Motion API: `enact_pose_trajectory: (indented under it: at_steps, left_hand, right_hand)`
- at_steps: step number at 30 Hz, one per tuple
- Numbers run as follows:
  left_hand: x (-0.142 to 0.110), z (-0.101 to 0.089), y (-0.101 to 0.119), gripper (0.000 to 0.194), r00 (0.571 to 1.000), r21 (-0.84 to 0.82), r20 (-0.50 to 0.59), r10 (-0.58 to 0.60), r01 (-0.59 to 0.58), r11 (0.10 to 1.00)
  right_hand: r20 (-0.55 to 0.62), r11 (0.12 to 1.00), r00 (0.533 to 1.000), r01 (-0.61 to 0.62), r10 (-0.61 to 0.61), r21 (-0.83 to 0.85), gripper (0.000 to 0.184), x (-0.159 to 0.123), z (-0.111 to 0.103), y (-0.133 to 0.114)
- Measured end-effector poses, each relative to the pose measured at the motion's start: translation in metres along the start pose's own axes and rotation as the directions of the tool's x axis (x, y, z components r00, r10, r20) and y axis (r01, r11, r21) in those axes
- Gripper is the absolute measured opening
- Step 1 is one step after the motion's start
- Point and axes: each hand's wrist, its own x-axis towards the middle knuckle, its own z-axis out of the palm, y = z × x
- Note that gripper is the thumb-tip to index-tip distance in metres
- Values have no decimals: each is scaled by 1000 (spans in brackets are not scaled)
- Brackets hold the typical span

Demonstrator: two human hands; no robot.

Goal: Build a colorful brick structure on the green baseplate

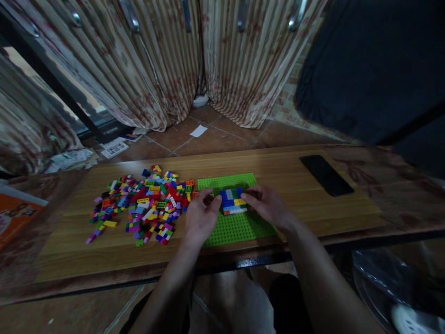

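A low block of toy building bricks (228, 202), mostly blue with some yellow, green and white, sits over the green studded baseplate (225, 234). My left hand (202, 217) is at the block's left side, fingers curled and thumb tip against its edge. On the opposite side, my right hand (267, 205) has its thumb at the yellow brick and its fingers bent round the right edge. Both hands steady the block between them. The far fingertips are partly hidden, and I cannot tell whether the block is pressed onto the baseplate.
Left of the baseplate, a pile of loose coloured bricks (146, 204) spreads over the wooden board (243, 160). A black phone (327, 175) lies at the right. An orange-and-white box (19, 213) stands at far left. Striped curtains (167, 60) hang beyond the tiled floor.
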Motion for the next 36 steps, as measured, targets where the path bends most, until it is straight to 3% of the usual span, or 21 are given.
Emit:
enact_pose_trajectory:
  at_steps: [3, 8, 20, 36]
  left_hand:
    - [-2, 4, 5, 36, 1000, 97, 2, 26, -26, 995]
    - [0, 11, 6, 40, 1000, 215, -6, 3, -1, 977]
    - [1, 21, 0, 34, 999, 168, -40, -11, 17, 986]
    - [-1, 22, 8, 32, 999, 208, -14, -36, 38, 977]
  right_hand:
    - [-19, 998, 997, -68, 68, -2, 33, 0, 3, 1]
    - [-70, 995, 994, -87, 83, -51, 27, 0, 4, -6]
    - [-93, 995, 993, -85, 79, -58, 16, -3, 7, -15]
    - [-63, 984, 986, -161, 156, -70, 19, -6, 10, -19]
